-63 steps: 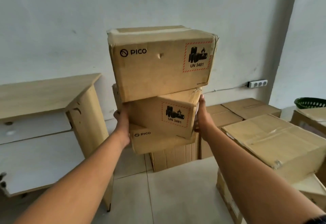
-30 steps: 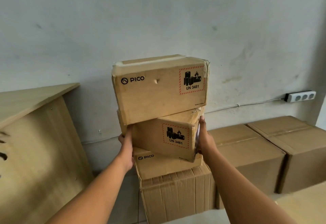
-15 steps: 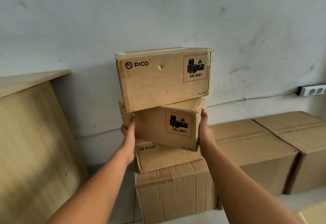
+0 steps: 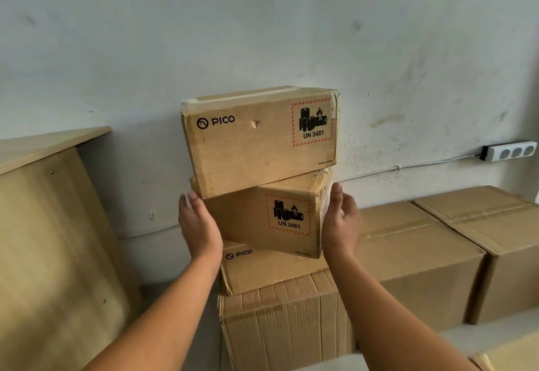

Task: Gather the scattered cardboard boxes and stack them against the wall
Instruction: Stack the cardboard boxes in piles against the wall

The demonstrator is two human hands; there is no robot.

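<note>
Hands flank the middle brown cardboard box with the battery label [image 4: 262, 219] — left hand [image 4: 198, 227] flat at its left face, right hand [image 4: 339, 223] beside its right edge, fingers straight, gripping nothing. Probably steadying: that box sits skewed between the top brown PICO-marked cardboard box [image 4: 256, 143] and the lower PICO carton [image 4: 262, 271]. Stack rests on a ribbed corrugated carton [image 4: 285, 327] against the pale plaster wall [image 4: 262, 26].

Soft even daylight, mild shadows, sharp centre, wide-angle bending at edges
</note>
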